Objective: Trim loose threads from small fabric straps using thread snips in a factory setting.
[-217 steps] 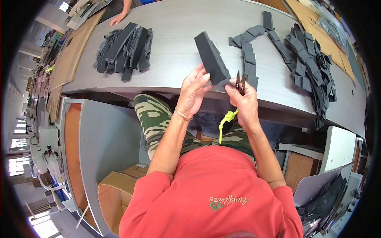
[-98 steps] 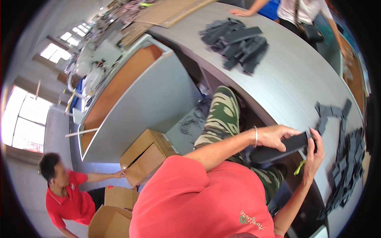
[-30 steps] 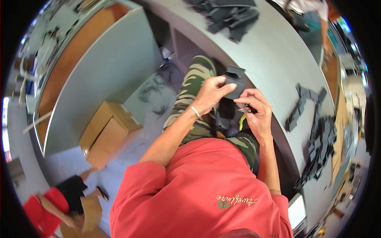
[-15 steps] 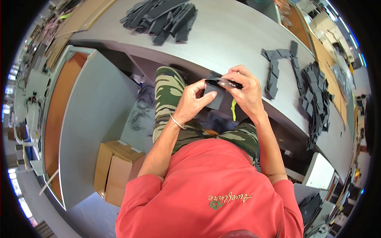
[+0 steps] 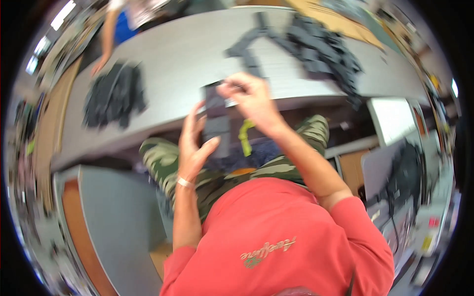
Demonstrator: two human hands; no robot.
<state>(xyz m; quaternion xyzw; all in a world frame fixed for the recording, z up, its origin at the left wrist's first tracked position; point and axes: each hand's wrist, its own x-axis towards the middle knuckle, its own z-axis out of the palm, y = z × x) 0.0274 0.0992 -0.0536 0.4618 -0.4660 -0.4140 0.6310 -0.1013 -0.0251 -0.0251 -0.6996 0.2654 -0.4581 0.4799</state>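
Far to my left, a loose heap of dark grey strips [image 5: 114, 94] lies on the long grey table [image 5: 187, 59], near a co-worker's hand [image 5: 100, 64] that rests at the table's far edge. That heap sits well apart from me.

My left hand [image 5: 193, 144] is raised above my camouflage-trousered lap [image 5: 197, 170], palm toward me, fingers curled up around the left and lower side of 1 dark grey flat piece [image 5: 216, 116]. It is clamped on the piece from below, I judge so the slab stands nearly upright and faces me while I work its top edge. A thin bracelet [image 5: 186, 183] sits at that wrist.

My right hand [image 5: 252, 98] comes over the piece's upper edge, closed, pinching at the top corner; the blur keeps me from telling whether a small tool is in those fingers. A yellow-green cord [image 5: 244, 138] hangs down below this hand, just beside the piece, free of the table.

The piece is thus held between both hands, just in front of the table's near edge, not resting on it.

Further right, a bigger pile of dark pieces [image 5: 316, 52] spreads across the table, within my right arm's reach. Beyond it lie brown cardboard sheets [image 5: 335, 19].
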